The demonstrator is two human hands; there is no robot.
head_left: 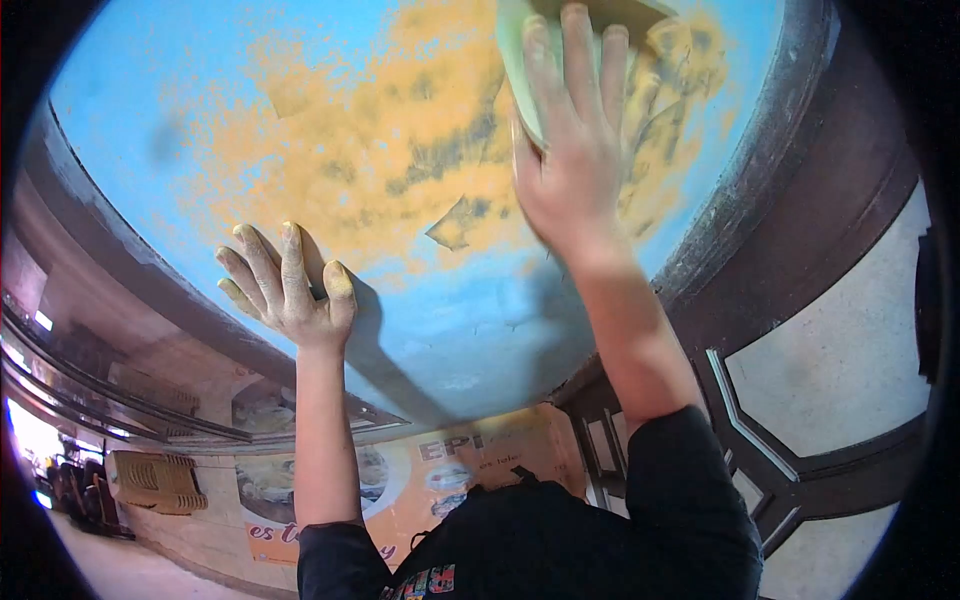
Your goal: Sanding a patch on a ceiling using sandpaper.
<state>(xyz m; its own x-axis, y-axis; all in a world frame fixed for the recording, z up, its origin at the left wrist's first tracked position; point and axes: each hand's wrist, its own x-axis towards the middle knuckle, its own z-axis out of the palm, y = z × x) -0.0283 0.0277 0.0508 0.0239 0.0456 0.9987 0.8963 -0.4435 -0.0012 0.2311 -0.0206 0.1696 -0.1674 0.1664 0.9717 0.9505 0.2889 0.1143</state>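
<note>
Overhead we face a blue painted surface (pixel 200 110) with a wide yellow sanded patch (pixel 400 150). Our right hand (pixel 572 165), arm stretched up, presses a pale sanding block (pixel 515 60) flat against it, fingers extended over it. Our left hand (pixel 285 285) braces nearby, fingers spread, holding nothing.

at the top of the frame the right hand (pixel 575 150) presses a pale green sanding pad (pixel 520 60) flat on a blue surface (pixel 180 110) with a worn yellow patch (pixel 400 150), while the yellow-dusted left hand (pixel 290 290) lies flat at centre left.
</note>
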